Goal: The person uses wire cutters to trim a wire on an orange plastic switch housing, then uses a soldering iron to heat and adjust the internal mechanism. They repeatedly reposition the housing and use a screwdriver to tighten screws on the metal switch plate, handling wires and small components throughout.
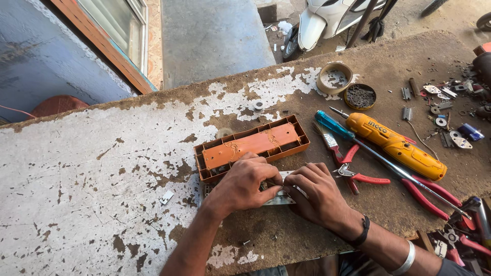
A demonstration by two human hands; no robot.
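Both hands are down on the desk (102,168), a worn board with white paint flaking off in patches, and they meet over a small pale flat part (279,198) lying near the front edge. The left hand (245,184) covers its left end, fingers curled over and pressing down on it; the right hand (319,191) comes in from the other side, fingers bent and pinched tight onto the part's right end, thumb tucked in beside the left hand's fingertips. How much of the part runs under the palms, I cannot tell. Just behind the knuckles, touching distance, sits an orange plastic casing (253,145), long and open-topped with ribbed walls, lying at a slant. To the right of the hands lie red-handled pliers (358,176), a blue-handled screwdriver (335,125) with its long shaft crossing them, and a yellow electric screwdriver (396,145) beside that. Farther back stand a round tin (360,96) of small dark bits and its ring-shaped lid (334,77). A small metal scrap (166,197) lies alone to the left.
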